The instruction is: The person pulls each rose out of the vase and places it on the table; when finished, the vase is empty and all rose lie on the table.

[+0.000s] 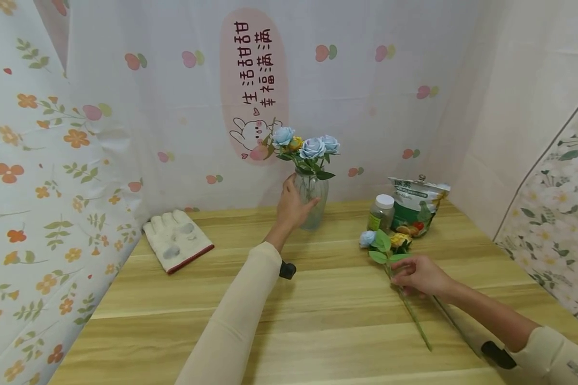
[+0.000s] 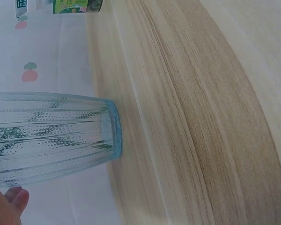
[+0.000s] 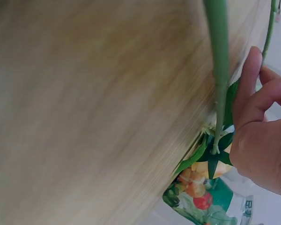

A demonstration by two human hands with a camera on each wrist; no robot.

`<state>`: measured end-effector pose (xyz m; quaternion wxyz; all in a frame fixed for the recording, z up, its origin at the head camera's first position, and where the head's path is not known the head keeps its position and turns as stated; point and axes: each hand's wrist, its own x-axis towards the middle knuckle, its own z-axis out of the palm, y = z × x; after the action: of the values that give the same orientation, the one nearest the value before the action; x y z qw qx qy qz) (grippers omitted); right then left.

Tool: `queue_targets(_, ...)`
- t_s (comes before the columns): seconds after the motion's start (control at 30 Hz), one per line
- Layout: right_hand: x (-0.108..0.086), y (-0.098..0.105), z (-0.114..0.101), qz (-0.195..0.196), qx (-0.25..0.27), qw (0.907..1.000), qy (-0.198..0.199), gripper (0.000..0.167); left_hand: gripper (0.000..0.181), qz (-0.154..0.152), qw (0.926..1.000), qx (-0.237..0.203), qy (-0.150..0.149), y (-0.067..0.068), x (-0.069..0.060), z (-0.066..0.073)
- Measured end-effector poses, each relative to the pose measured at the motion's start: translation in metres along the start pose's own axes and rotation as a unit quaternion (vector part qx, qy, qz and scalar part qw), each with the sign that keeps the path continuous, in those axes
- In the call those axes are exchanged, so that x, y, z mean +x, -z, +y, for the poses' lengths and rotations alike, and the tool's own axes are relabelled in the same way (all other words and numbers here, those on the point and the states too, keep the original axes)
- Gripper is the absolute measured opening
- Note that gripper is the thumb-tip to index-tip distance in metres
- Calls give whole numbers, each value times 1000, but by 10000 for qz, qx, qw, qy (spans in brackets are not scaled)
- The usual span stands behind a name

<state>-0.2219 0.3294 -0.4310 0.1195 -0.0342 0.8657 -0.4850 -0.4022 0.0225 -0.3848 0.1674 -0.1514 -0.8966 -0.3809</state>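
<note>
My left hand (image 1: pixel 293 206) grips a clear ribbed glass vase (image 1: pixel 320 190) around its side. The vase stands upright near the back of the table and holds several light blue roses (image 1: pixel 313 148) and a small yellow flower (image 1: pixel 296 143). In the left wrist view, the vase's lower body (image 2: pixel 61 136) shows, with only part of the hand visible. At the right, my right hand (image 1: pixel 421 277) pinches the green stem (image 1: pixel 416 318) of a leafy blue rose (image 1: pixel 367 239). A yellow rose (image 1: pixel 401 240) is beside it, its stem (image 3: pixel 219 70) passing close to the right wrist camera.
Behind the loose roses stand a white-capped jar (image 1: pixel 381 213) and a green-and-white bag (image 1: pixel 416 206). A cream work glove (image 1: pixel 175 240) with a red cuff lies at the left of the wooden table (image 1: pixel 337 321). Printed curtains (image 1: pixel 173 107) enclose the back and sides.
</note>
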Motion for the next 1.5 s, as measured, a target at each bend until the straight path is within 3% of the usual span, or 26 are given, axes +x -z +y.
queue_targets(0.57,-1,1,-10,-316,39,9994,-155,48,94,29,10000,-12,15,0,-2,1)
queue_targets(0.8,-4,15,-19,-152,-488,9987,31,45,95,5,10000,-37,-12,0,0,3)
queue_targets(1.27,1,22,-62,242,-617,9942,848,43,95,38,10000,-49,13,2,-2,0)
queue_targets(1.5,9,14,-89,336,-728,9929,880,43,96,134,9998,-157,44,2,-3,1)
